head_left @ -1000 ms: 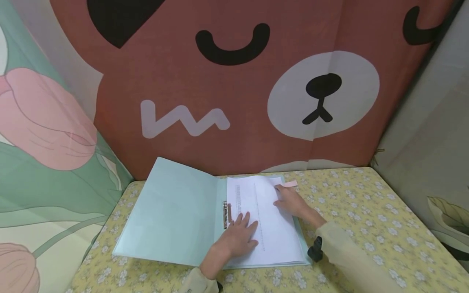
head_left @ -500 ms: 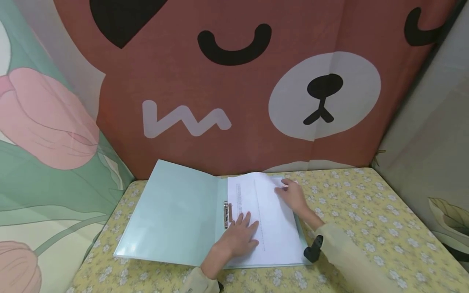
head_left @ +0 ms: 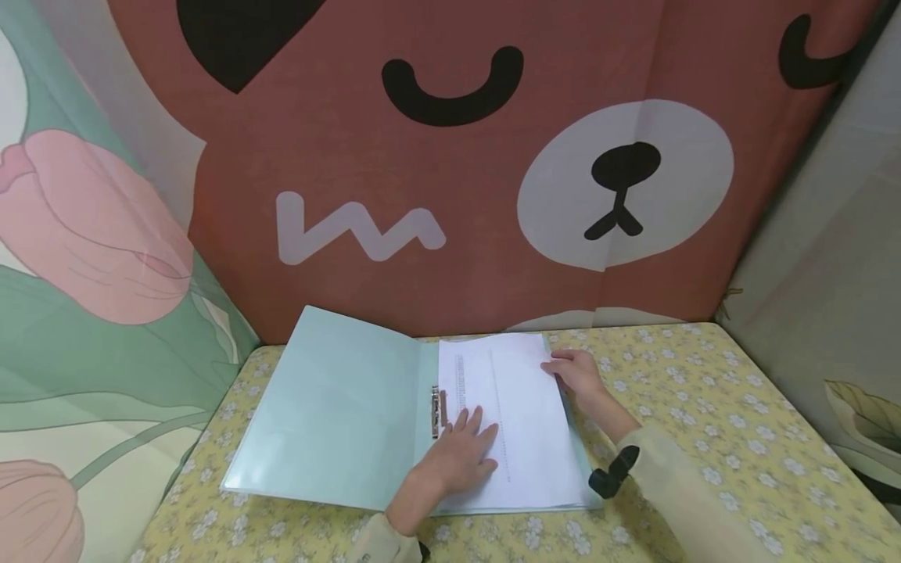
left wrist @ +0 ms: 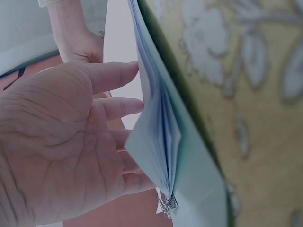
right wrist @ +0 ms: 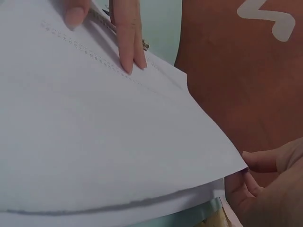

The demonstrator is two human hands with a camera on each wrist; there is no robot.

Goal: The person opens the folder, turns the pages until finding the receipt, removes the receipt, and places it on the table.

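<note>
A light blue binder [head_left: 338,414] lies open, its cover to the left and a metal clip [head_left: 435,412] along the spine. A stack of white paper [head_left: 528,438] with faint printed lines fills its right side. My left hand [head_left: 457,456] rests on the lower left of the top sheet, fingers spread and straight, close to the clip. At the upper right corner my right hand [head_left: 580,379] pinches the top sheet's edge. In the right wrist view, the right hand [right wrist: 272,182] has its thumb above the paper corner and its fingers below, with the sheet lifted off those beneath.
The table has a yellow floral cloth [head_left: 704,422], which extends to the right of the binder. Behind it hangs a reddish-brown curtain [head_left: 338,141] with a bear print. A green curtain [head_left: 113,360] closes off the left side, a grey one [head_left: 831,274] the right.
My right hand has slid right to the sheet's upper right corner and now pinches it; the sheet's bulging top has flattened out. A pink tab beside it is no longer seen. The left hand stays put.
</note>
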